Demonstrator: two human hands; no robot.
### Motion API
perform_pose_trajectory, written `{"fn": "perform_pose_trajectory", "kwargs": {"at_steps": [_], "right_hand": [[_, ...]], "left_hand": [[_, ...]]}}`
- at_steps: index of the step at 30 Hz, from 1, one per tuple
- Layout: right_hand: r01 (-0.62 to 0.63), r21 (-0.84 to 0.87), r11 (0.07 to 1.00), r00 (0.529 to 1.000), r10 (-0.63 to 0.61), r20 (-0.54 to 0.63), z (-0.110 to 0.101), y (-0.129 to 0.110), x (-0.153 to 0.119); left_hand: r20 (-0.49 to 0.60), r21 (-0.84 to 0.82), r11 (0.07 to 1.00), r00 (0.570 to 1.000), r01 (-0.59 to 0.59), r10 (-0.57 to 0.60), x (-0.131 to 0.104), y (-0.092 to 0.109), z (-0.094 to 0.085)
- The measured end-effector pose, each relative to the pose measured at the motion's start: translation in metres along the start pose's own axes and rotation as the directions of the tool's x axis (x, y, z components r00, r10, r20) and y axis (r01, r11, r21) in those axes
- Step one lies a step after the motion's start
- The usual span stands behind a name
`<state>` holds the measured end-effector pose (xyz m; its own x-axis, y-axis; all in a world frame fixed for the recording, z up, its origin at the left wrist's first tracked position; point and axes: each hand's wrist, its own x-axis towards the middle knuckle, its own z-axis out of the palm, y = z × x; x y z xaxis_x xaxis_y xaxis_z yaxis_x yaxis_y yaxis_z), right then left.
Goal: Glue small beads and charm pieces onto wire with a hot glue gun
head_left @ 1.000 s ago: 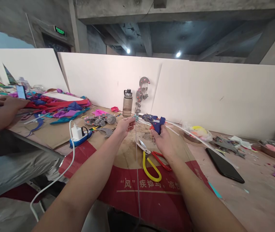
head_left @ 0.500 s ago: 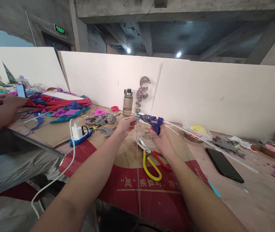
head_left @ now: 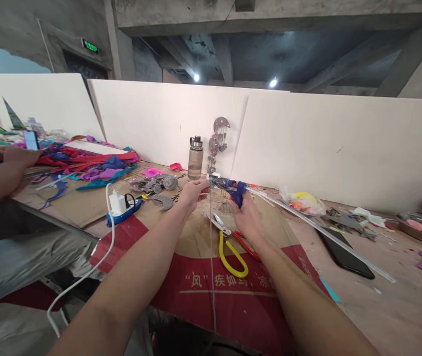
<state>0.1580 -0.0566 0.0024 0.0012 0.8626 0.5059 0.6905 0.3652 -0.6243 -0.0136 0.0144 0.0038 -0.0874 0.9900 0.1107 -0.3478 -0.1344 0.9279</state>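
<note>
My right hand [head_left: 247,212] is wrapped round a blue hot glue gun [head_left: 237,190], whose nozzle points left. A long clear glue stick [head_left: 307,220] sticks out of its back. My left hand [head_left: 195,194] is closed in a pinch at the nozzle, holding a grey yarn [head_left: 211,247] that hangs straight down past the table edge. Something small and teal shows at the fingertips, too small to make out. Below the hands lie open scissors [head_left: 229,242] with one yellow and one red handle, on a red and brown cardboard sheet [head_left: 196,301].
A water bottle [head_left: 195,160] stands by the white board, beside a grey felt hanging ornament [head_left: 218,141]. Grey felt pieces [head_left: 155,184] and a white charger [head_left: 117,201] lie left. Right is a black phone [head_left: 344,252]. A co-worker's hand [head_left: 20,160] holds a phone at far left.
The glue gun has turned slightly, and its glue stick now slants nearer to me, crossing over the black phone. My left hand stays almost in place at the nozzle.
</note>
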Motion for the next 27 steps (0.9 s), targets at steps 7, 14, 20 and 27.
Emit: {"fn": "perform_pose_trajectory", "kwargs": {"at_steps": [7,14,20,27], "right_hand": [[0.023,-0.008,1.000,1.000,-0.023,-0.013,0.001,-0.001,-0.001],[-0.004,-0.013,1.000,1.000,0.003,-0.006,0.001,0.000,-0.001],[0.012,0.059,0.998,0.998,-0.009,-0.060,0.001,0.002,0.002],[-0.393,0.241,0.887,0.917,0.360,0.170,-0.003,0.026,0.018]], "left_hand": [[-0.022,-0.003,1.000,1.000,-0.011,0.011,0.000,0.002,0.000],[0.016,0.003,1.000,1.000,-0.007,0.007,0.000,-0.001,0.000],[-0.028,-0.009,1.000,0.999,-0.021,0.021,0.001,0.001,-0.001],[0.040,0.088,0.980,0.983,-0.179,0.176,-0.003,-0.001,0.004]]}}
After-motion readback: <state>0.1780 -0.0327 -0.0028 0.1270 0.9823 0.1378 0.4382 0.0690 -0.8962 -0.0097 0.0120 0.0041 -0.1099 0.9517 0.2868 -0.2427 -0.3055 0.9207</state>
